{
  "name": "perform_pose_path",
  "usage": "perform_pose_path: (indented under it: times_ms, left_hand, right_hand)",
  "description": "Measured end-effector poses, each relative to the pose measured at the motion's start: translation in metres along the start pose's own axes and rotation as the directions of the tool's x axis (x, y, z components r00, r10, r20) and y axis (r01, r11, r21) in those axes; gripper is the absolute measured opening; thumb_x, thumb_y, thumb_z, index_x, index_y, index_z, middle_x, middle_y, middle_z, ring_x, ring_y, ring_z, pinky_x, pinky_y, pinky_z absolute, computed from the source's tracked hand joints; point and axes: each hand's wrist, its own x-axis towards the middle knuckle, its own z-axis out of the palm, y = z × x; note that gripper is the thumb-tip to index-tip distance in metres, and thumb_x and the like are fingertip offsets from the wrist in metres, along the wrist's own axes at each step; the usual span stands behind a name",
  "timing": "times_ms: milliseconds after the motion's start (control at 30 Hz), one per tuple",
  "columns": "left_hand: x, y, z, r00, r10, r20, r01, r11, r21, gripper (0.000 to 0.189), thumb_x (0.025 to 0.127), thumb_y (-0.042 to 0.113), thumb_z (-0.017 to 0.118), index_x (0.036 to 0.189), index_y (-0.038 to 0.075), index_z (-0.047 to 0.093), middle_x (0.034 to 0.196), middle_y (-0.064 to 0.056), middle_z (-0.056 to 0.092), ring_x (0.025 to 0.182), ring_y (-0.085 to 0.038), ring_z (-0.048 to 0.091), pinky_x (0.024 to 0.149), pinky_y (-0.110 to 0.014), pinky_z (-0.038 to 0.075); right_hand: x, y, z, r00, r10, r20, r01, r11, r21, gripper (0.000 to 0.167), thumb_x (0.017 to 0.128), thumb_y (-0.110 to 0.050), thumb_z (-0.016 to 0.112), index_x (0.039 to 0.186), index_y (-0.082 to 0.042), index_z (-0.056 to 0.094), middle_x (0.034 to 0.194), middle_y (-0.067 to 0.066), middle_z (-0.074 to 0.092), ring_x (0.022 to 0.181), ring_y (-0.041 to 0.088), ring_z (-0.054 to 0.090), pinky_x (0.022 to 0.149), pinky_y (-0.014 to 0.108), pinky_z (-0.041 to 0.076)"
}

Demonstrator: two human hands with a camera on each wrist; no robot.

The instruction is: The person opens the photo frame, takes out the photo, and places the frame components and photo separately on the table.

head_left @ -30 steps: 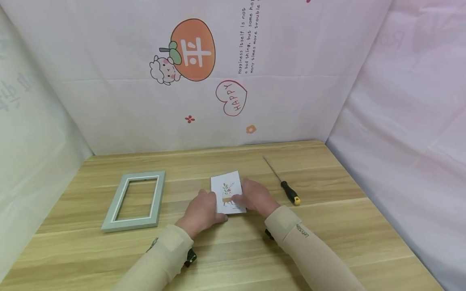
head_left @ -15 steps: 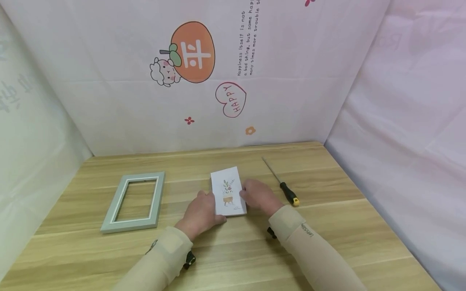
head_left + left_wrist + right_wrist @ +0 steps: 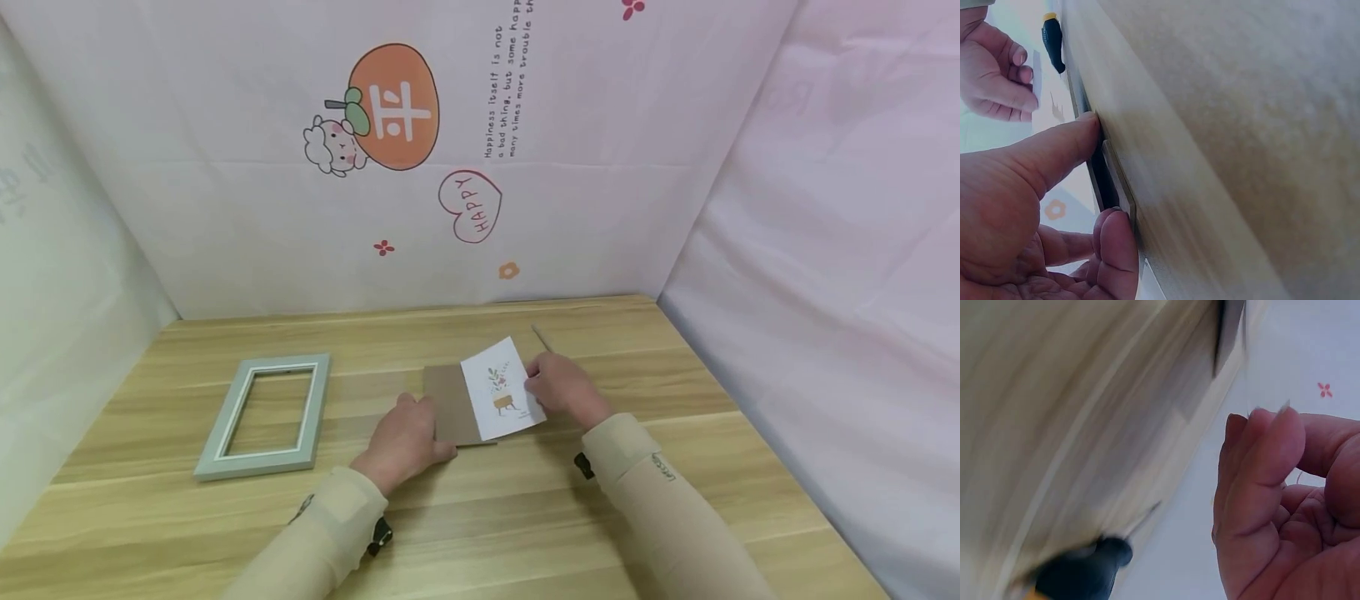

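Observation:
A white card (image 3: 501, 392) printed with a small plant drawing is pinched at its right edge by my right hand (image 3: 566, 390). The card hangs tilted, partly over a flat brown backing board (image 3: 452, 404). My left hand (image 3: 399, 443) grips that board at its left and front edges. In the left wrist view, the left thumb and curled fingers (image 3: 1119, 244) are against the board's edge, close to the table. Thumb and fingers of the right hand (image 3: 1279, 506) meet on the card's thin edge in the right wrist view.
A grey-green picture frame (image 3: 319, 417) with an open middle lies on the left of the wooden table (image 3: 465, 533). Behind the right hand lies a screwdriver (image 3: 542, 337); its black and yellow handle (image 3: 1079, 575) shows in the right wrist view. White printed cloth (image 3: 592, 225) encloses the table.
My right hand has drawn the card off to the right, tilting it and uncovering the brown board. It now hides the screwdriver handle in the head view. My left hand has stayed on the board.

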Motion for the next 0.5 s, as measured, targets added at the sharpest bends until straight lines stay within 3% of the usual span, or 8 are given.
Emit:
perform_pose_path:
  times_ms: [100, 200, 333, 500]
  left_hand:
    - [-0.001, 0.000, -0.001, 1.000, -0.005, 0.004, 0.005, 1.000, 0.014, 0.051, 0.077, 0.033, 0.093, 0.103, 0.000, 0.062, 0.095, -0.014, 0.053, 0.071, -0.023, 0.055, 0.064, -0.038, 0.052]
    - [-0.002, 0.000, -0.003, 1.000, -0.002, 0.006, 0.001, 0.999, 0.032, 0.051, 0.077, 0.033, 0.092, 0.102, -0.001, 0.062, 0.095, -0.015, 0.054, 0.070, -0.023, 0.055, 0.063, -0.038, 0.052]
    - [-0.002, -0.002, -0.004, 1.000, 0.003, 0.000, -0.003, 0.999, 0.048, 0.050, 0.078, 0.032, 0.091, 0.101, -0.001, 0.062, 0.094, -0.015, 0.054, 0.070, -0.023, 0.055, 0.062, -0.038, 0.052]
    - [-0.001, -0.004, -0.003, 1.000, 0.008, -0.005, -0.008, 0.999, 0.049, 0.049, 0.080, 0.033, 0.091, 0.100, 0.000, 0.061, 0.092, -0.014, 0.053, 0.069, -0.023, 0.055, 0.061, -0.038, 0.052]
  right_hand:
    - [-0.001, 0.007, -0.003, 0.998, -0.008, -0.057, 0.003, 0.996, -0.090, 0.034, 0.099, -0.012, 0.057, 0.129, 0.003, 0.064, 0.111, 0.015, 0.073, 0.089, 0.025, 0.066, 0.083, 0.040, 0.056]
    - [-0.003, 0.012, -0.004, 0.996, 0.005, -0.087, -0.017, 0.990, -0.141, 0.033, 0.098, -0.010, 0.057, 0.128, 0.004, 0.062, 0.121, 0.018, 0.070, 0.093, 0.027, 0.065, 0.084, 0.043, 0.057]
    - [-0.005, 0.015, -0.002, 0.995, 0.021, -0.098, -0.041, 0.978, -0.204, 0.023, 0.101, -0.007, 0.053, 0.120, 0.005, 0.057, 0.098, 0.016, 0.068, 0.075, 0.025, 0.061, 0.063, 0.034, 0.052]
    - [-0.007, 0.016, -0.002, 0.994, 0.047, -0.097, -0.071, 0.962, -0.263, 0.018, 0.103, -0.006, 0.050, 0.117, 0.006, 0.054, 0.082, 0.013, 0.061, 0.067, 0.024, 0.058, 0.054, 0.031, 0.048]
